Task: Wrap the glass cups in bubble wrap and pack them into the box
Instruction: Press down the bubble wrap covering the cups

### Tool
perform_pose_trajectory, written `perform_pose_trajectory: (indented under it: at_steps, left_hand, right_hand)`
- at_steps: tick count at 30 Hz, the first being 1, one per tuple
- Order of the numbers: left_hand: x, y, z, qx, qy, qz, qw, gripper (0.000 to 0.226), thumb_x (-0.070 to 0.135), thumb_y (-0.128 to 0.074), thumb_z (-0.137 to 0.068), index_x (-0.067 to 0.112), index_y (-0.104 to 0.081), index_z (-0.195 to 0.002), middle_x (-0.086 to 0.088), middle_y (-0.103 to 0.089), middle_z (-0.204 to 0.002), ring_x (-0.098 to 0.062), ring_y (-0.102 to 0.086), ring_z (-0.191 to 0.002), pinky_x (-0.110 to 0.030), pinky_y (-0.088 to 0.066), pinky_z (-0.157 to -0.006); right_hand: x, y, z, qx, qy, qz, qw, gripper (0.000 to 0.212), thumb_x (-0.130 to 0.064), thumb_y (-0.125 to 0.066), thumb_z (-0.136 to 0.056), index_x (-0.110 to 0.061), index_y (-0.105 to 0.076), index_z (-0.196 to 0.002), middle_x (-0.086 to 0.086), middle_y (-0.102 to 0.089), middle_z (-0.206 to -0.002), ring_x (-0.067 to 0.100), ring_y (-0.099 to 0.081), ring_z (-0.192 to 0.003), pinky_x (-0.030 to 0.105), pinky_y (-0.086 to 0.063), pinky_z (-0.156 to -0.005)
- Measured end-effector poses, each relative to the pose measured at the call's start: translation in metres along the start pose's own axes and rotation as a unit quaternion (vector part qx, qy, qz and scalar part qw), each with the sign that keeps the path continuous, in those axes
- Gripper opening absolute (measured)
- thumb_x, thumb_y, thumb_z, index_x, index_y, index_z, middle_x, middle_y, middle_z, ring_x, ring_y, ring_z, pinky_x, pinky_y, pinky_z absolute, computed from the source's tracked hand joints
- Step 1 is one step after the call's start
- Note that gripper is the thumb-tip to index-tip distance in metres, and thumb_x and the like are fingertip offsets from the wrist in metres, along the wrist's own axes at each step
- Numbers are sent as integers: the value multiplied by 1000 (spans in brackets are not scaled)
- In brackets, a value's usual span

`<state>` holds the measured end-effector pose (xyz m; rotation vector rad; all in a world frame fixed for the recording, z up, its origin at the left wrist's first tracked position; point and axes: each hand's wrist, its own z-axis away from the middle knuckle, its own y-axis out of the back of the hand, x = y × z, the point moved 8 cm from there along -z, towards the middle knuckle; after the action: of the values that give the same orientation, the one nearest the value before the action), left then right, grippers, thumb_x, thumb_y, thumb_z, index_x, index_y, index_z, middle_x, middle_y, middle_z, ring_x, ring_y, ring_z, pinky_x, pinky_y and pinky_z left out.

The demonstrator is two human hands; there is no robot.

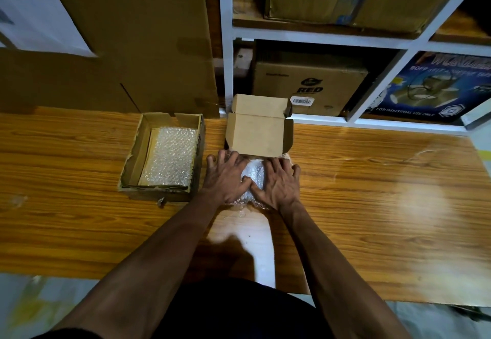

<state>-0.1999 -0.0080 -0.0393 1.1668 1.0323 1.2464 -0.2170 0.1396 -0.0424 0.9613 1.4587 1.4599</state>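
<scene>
Pressing down with spread, nearly flat fingers, the left hand [225,178] and right hand [279,183] clasp nothing; both lie on the bubble-wrapped bundle [254,175]; it sits on the wooden table [372,179], just before the small cardboard box [256,134].

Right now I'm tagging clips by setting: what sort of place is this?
Likely a packing or stock room: shelves of cardboard cartons, a blue box marked for industrial use, left hand and right hand pressing a bubble-wrapped bundle.

Bare left hand [228,176], right hand [279,183], forearms [159,253]; dark garment [225,312] at waist.
</scene>
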Motion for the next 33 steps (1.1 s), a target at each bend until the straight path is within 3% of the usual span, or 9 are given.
perform_pose_trajectory:
  at_steps: [6,10,15,24,30,33]
  left_hand:
    - [3,3,-2,-2,2,-7,1000,60,65,-39,-93,32,-49,-142,-3,-41,-135,-29,-34,-125,-51,-30,-96]
    - [0,3,7,25,-1,-21,999,65,64,-38,-95,28,-50,-147,-2,-41,-150,-30,-29,-139,-57,-27,-108]
    - [-5,-2,12,14,17,-1,1000,69,62,-32,-98,25,-41,-156,-2,-38,-160,-31,-23,-149,-62,-15,-117]
    - [2,5,-4,5,-4,-39,999,64,67,-29,-93,26,-59,-133,-2,-60,-135,-28,-38,-133,-56,-26,-104]
    - [-8,-2,10,27,-13,-23,999,66,61,-34,-98,23,-48,-150,-3,-51,-152,-30,-34,-142,-59,-22,-112]
    - [-6,-1,10,17,-12,-33,999,67,62,-31,-98,23,-47,-150,-3,-51,-151,-29,-35,-141,-58,-25,-111]
  right_hand:
    - [0,0,-1,-21,-9,5,1000,77,-82,-29,-87,-21,-51,-128,9,-50,-133,32,-39,-122,52,-35,-99]
    - [3,2,8,5,-42,3,999,76,-78,-35,-90,-19,-53,-133,12,-47,-141,38,-39,-130,57,-35,-103]
    - [2,6,10,14,-49,33,998,74,-76,-31,-92,-16,-57,-126,13,-55,-131,35,-44,-122,54,-34,-100]
    - [4,3,5,-14,-51,39,998,81,-80,-26,-91,-16,-57,-128,11,-54,-136,34,-40,-128,54,-30,-102]
    - [7,2,14,-6,-79,29,996,90,-83,-20,-92,-14,-52,-141,11,-51,-144,37,-40,-130,53,-31,-102]
    - [4,4,12,-17,-75,51,996,95,-85,-15,-91,-12,-53,-137,12,-54,-135,33,-41,-118,49,-33,-93]
